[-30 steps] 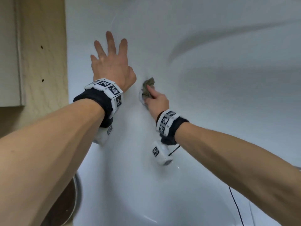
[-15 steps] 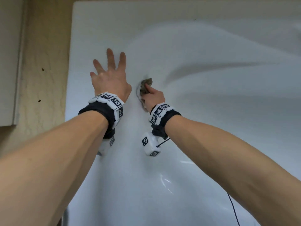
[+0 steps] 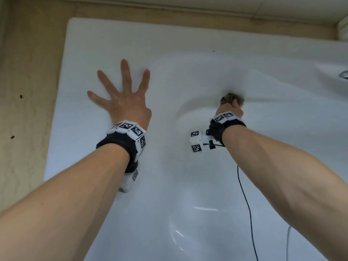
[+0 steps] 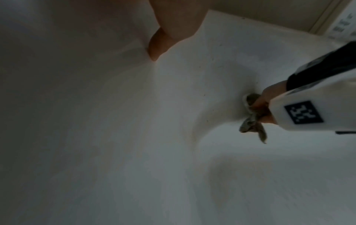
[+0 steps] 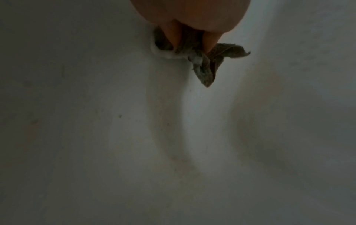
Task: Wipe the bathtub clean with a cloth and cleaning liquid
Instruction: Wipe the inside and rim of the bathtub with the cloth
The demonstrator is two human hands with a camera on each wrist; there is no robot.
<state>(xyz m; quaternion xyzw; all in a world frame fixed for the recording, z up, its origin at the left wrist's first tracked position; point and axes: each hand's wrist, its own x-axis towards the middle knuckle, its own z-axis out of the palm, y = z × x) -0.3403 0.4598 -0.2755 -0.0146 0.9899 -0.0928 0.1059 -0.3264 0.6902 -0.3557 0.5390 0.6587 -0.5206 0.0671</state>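
The white bathtub (image 3: 188, 185) fills the head view. My right hand (image 3: 230, 108) grips a small grey-green cloth (image 3: 228, 97), bunched and pressed against the tub's inner wall right of centre. In the right wrist view my fingers (image 5: 173, 36) curl into the cloth (image 5: 206, 60), which carries white foam along its edge. The left wrist view shows the same cloth (image 4: 252, 121) under my right hand. My left hand (image 3: 122, 95) lies flat with its fingers spread on the tub's broad left rim. No cleaning liquid bottle is in sight.
A beige tiled wall (image 3: 24, 91) borders the tub on the left and at the back. A metal fitting (image 3: 344, 74) shows at the right edge. A black cable (image 3: 246, 204) hangs from my right wrist over the basin.
My right hand has slid the cloth rightwards along the tub wall, away from my left hand. The left hand has stayed flat on the rim, and the head view has tilted up.
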